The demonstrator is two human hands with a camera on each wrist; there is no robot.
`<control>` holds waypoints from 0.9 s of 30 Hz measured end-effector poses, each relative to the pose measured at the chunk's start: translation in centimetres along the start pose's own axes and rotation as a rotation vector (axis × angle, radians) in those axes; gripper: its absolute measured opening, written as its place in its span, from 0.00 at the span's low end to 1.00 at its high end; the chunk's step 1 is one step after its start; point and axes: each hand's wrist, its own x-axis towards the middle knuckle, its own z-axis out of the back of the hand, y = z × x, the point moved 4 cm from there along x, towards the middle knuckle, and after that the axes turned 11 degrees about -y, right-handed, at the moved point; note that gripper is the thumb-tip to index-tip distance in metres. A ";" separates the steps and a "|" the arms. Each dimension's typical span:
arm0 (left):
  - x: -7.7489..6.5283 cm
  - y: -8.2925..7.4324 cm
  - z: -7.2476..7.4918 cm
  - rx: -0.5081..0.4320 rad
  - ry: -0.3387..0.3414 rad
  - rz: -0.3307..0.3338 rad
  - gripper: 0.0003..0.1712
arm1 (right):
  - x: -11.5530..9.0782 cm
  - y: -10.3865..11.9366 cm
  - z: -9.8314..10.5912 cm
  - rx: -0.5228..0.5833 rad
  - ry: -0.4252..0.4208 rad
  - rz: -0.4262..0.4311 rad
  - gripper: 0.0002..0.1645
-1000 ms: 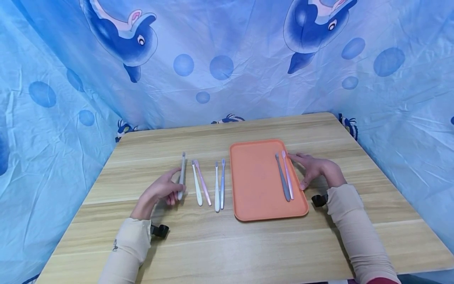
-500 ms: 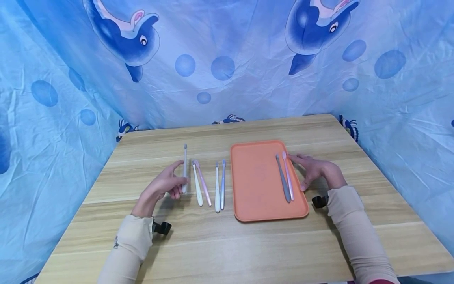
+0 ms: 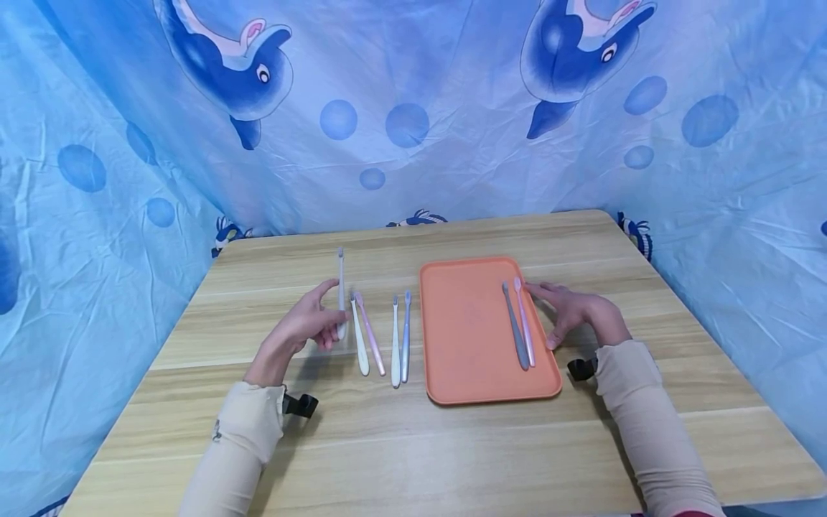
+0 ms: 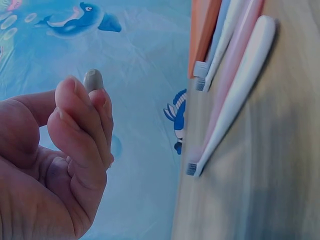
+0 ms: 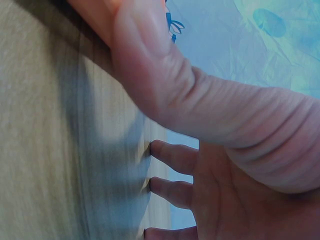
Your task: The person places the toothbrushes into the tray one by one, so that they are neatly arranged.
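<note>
My left hand (image 3: 309, 317) pinches a light grey toothbrush (image 3: 341, 276), held upright above the table with its bristles at the far end. In the left wrist view its grey handle end (image 4: 93, 80) pokes out past the fingertips. Just right of that hand lie a white toothbrush (image 3: 360, 346) and a pink toothbrush (image 3: 372, 339), then another white toothbrush (image 3: 395, 353) and a blue toothbrush (image 3: 405, 341). My right hand (image 3: 575, 310) rests at the right rim of an orange tray (image 3: 465, 323), thumb on its edge. In the right wrist view the other fingers (image 5: 172, 192) extend down to the table.
On the tray's right side lie a dark grey toothbrush (image 3: 518, 337) and a pink toothbrush (image 3: 526, 327) side by side. The wooden table (image 3: 413, 445) ends at a blue curtain (image 3: 452, 172) printed with dolphins behind it.
My left hand has lifted the light grey toothbrush off the table and moved it away from me and slightly right. The right hand and the tray have stayed in place.
</note>
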 end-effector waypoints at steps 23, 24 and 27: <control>0.9 -1.8 -1.5 -0.019 0.024 -0.009 0.50 | -0.2 0.2 0.1 0.007 0.000 0.030 0.83; 0.9 -1.8 -1.6 -0.021 0.025 -0.010 0.50 | -0.1 0.2 0.1 0.003 -0.001 0.029 0.83; 0.9 -2.0 -1.7 -0.027 0.026 -0.015 0.50 | 0.0 0.3 0.1 -0.004 -0.001 0.025 0.83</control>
